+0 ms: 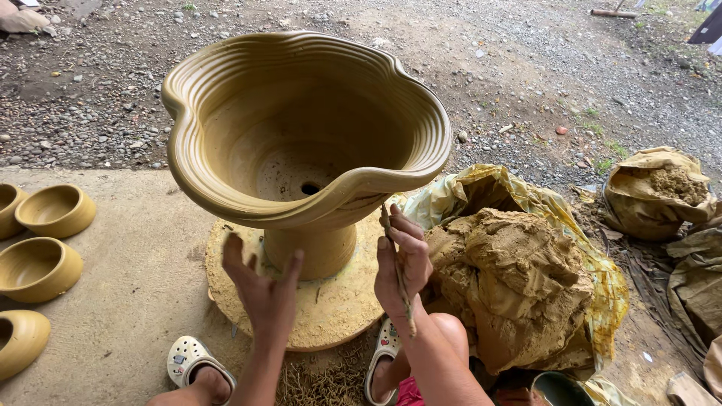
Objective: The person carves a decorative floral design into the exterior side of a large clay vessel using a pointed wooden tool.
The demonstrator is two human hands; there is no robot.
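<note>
Head view shows a big wavy-rimmed clay pot [301, 128] standing on a round wheel [331, 301] on the floor. Left hand [263, 293] is spread open, fingers apart, just in front of the pot's foot, holding nothing. Right hand [402, 267] is closed on a thin stick [398, 278], its tip just under the rim. A clay heap [511, 278] lies to the right, small bowls [45, 240] to the left.
</note>
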